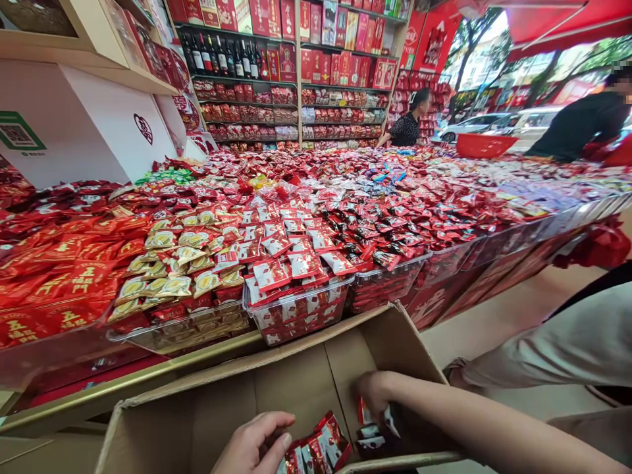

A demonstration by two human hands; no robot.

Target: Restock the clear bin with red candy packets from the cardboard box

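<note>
Below the display, an open cardboard box [291,372] holds small red-and-white candy packets [320,447] on its bottom. My left hand [257,444] is over the box's near side, fingers apart and slightly curled, beside the left group of packets. Inside the box at the right, my right hand [378,395] reaches down with its fingers blurred and partly hidden, touching or just above more red-and-white packets [370,434]. Just beyond the box's far edge stands a clear plastic bin [301,309] heaped with similar white-and-red packets [289,247].
Gold-and-green packets [182,257] and red packets [69,283] fill bins at the left. Dark red packets [380,224] lie right of centre. A person's leg [557,342] stands at the right. Two people are behind the display, near a red basin [486,145].
</note>
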